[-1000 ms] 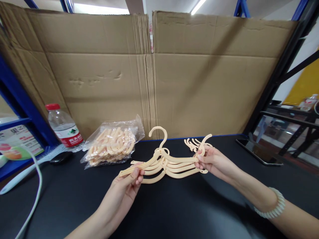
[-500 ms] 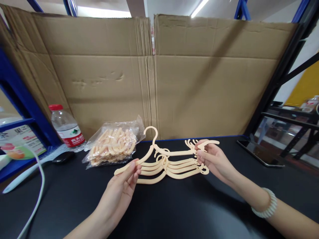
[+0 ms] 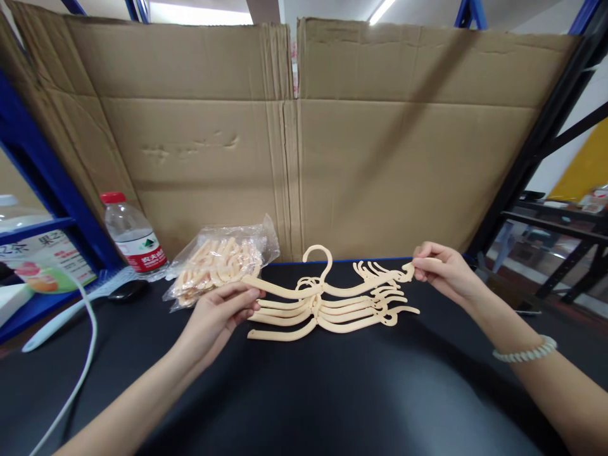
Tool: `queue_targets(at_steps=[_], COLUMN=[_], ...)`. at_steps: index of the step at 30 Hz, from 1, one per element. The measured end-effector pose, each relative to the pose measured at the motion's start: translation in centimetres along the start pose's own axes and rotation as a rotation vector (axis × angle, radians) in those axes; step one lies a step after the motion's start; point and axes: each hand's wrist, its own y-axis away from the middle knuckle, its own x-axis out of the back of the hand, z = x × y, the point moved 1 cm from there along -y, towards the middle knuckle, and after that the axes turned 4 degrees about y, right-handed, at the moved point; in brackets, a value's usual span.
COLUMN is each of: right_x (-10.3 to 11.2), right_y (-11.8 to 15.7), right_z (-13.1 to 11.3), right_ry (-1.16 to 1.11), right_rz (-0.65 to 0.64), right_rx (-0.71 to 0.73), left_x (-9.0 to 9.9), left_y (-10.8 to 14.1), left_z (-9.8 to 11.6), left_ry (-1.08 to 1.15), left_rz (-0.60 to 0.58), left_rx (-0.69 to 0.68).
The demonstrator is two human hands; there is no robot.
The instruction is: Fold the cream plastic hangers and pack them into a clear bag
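Observation:
A cream plastic clothes hanger [image 3: 285, 292] is stretched between my two hands, its hook pointing up. My left hand [image 3: 221, 313] pinches the left arm of it near the end. At the opposite end, my right hand [image 3: 441, 272] grips the tip with thumb and fingers. Below and behind it, several matching hangers [image 3: 287, 335] lie overlapped in a row on the black table [image 3: 304, 399]. Their right ends carry small curled hooks and rings. The held hanger hides part of this row.
Left of the hangers lies a clear plastic bag [image 3: 218, 259] of cream hanger parts. A red-capped water bottle [image 3: 137, 240], a pale-handled brush [image 3: 71, 315] and a white cable [image 3: 88, 345] are further left. Cardboard [image 3: 408, 158] walls the back. A phone [image 3: 513, 297] lies behind my right forearm.
The held hanger has gone from slanted to nearly level, its hook shifting right. My left hand has risen and moved left; my right hand has moved right to the hanger's tip.

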Motion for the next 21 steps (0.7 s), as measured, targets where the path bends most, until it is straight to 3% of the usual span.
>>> queue_targets(at_steps=[5,9,13,15,18,21], right_x=[0.1,-0.7,-0.9,-0.7,0.1,0.7], right_y=[-0.1,0.0,0.2,0.3,0.4,0.4], right_z=[0.2,0.4,0.3,0.2,0.2,0.1], right_ry=[-0.054,-0.123,-0.138,-0.101,0.042,0.294], right_rz=[-0.029,-0.074,-0.113,-0.174,-0.368,-0.569], right_rx=[-0.032,-0.055,-0.066,-0.095,-0.153,-0.172], left_x=[-0.7,-1.8,-1.4,-1.0,-0.8,-1.0], left_y=[0.6,1.8,1.9,1.8,2.1,2.9], left_z=[0.5,0.1,0.1,0.4,0.7,0.8], left_ry=[-0.261,-0.361,-0.511,-0.749,-1.203,-1.432], left_rz=[-0.135,-0.163,-0.207,-0.325,-0.547,-0.734], left_rx=[-0.163,-0.24,-0.307,-0.427,-0.621,-0.707])
